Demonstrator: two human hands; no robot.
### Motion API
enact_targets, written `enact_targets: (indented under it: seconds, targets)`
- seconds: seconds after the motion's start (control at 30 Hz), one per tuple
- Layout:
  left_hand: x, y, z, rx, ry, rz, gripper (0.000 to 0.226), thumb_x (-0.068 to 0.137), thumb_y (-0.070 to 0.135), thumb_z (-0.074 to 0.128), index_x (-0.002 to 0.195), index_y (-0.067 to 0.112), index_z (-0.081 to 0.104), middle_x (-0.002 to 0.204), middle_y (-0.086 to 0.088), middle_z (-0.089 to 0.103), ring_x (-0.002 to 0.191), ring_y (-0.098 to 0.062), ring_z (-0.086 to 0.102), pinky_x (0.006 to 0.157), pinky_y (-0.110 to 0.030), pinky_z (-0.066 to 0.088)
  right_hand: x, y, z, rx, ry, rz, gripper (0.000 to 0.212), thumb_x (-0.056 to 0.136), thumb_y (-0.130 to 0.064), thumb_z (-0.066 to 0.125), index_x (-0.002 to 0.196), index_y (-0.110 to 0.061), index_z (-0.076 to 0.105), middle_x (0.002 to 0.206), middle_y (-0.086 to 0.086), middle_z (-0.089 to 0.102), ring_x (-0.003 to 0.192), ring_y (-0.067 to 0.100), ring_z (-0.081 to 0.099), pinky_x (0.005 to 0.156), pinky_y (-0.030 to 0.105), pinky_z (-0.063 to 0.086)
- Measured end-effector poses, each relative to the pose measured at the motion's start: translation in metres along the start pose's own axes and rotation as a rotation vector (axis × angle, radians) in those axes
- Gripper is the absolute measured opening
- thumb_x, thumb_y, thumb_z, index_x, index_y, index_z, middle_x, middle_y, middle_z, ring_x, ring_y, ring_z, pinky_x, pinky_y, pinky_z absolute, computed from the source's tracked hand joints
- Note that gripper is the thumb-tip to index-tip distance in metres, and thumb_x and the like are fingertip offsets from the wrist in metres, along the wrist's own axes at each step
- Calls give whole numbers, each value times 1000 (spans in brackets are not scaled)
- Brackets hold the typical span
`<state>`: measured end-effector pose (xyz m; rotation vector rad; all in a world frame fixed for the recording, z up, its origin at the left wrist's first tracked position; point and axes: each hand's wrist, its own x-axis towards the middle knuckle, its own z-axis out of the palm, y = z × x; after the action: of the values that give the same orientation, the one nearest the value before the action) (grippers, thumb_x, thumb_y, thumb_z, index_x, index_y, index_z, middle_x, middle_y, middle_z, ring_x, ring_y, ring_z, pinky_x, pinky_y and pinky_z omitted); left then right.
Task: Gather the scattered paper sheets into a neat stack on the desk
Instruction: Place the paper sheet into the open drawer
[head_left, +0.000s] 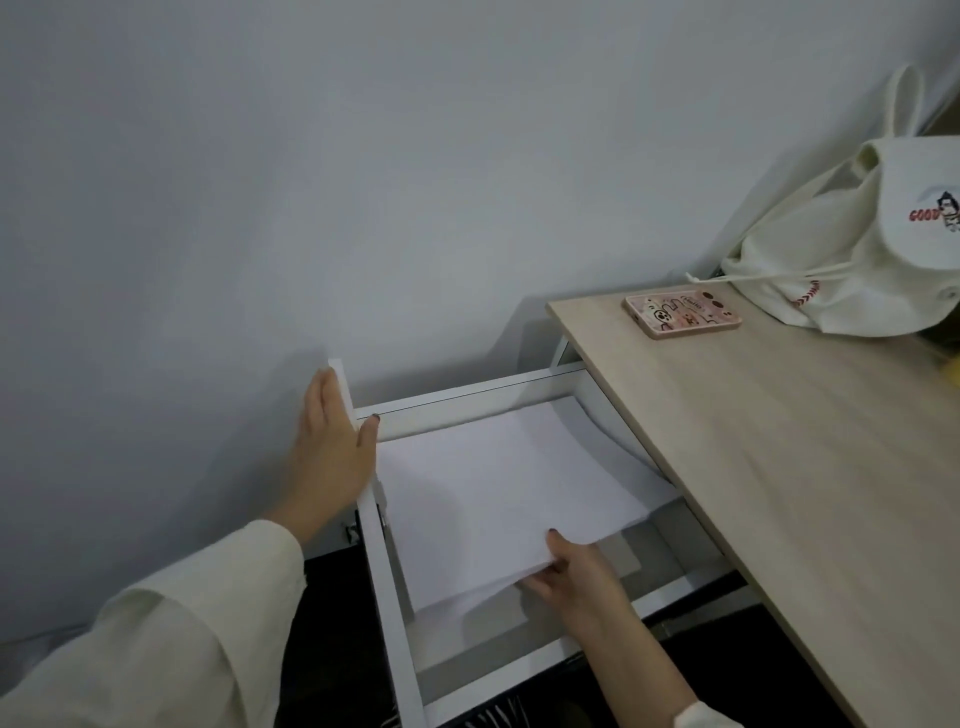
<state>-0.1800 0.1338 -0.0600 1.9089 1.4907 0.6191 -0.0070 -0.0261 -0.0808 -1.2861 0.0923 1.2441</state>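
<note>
Cream sleeve (145, 649) nearest, right hand (582, 577) pinches paper sheets (493, 493) in desk drawer (387, 582).

Far corner of paper sheets (493, 483) beneath desk (779, 467); bag (841, 249) partly beyond right edge

1. Position: the camera sits on my head, above my left hand (335, 447) and right hand (582, 571).
2. Direction: forward and down, tilted, onto the open drawer (467, 397) beside the desk (805, 467).
3. Range: near, wide-angle.
</note>
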Motion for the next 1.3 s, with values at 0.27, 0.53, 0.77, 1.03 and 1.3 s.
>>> enact_targets:
  seconds: [0.27,0.53,0.77,1.03,1.3]
  targets:
    - [-1,1,1,-123,-88,-117,62,101,29,29,150,21,-10,158,-8,8,140,-30,27,109,-40,24,20,13,-1,-44,106,37,40,95,3,44,134,-2,43,110,16,58,83,29,58,41,33,55]
    - [-2,1,2,-139,-63,-125,61,101,29,27,150,22,-8,158,-7,11,136,-31,32,106,-41,27,23,17,3,-82,139,109,41,94,4,45,135,2,41,115,19,55,84,32,57,38,32,54]
    - [-2,2,0,-158,-81,-134,62,101,30,29,150,21,-8,158,-10,10,141,-29,24,111,-40,21,16,14,9,-187,155,290,10,92,-2,49,101,2,50,81,13,49,70,28,47,86,44,45]
    - [-10,3,-1,-145,-93,-131,62,101,28,29,150,21,-9,157,-9,13,136,-30,32,105,-37,28,0,34,35,-27,256,421,11,79,-2,55,80,-5,44,83,11,39,67,21,41,54,26,37]
    - [-28,5,8,-185,-64,-137,60,100,24,32,150,16,0,154,-14,23,117,-31,48,100,-37,34,-8,34,40,122,87,361,9,85,5,43,92,2,46,84,12,45,74,27,48,67,35,44]
